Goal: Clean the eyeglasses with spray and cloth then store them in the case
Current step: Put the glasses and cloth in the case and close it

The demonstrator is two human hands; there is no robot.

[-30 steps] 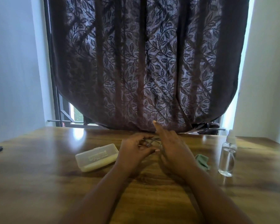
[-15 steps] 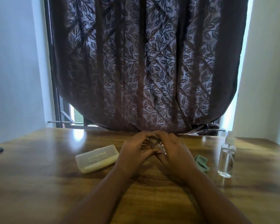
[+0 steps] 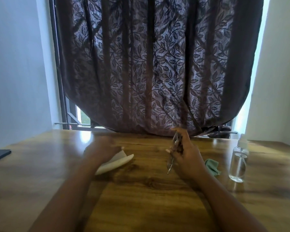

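Storing step | right hand (image 3: 185, 152) fingers grasping folded glasses (image 3: 172, 153) | left hand (image 3: 104, 148) blurred over case (image 3: 117, 162), grip unclear | next: open case, slip glasses in

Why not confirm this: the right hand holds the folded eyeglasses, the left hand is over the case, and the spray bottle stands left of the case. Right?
Not quite. The head view shows the spray bottle at the far right, beyond the green cloth. The right hand does hold the folded eyeglasses, and the left hand is over the case.
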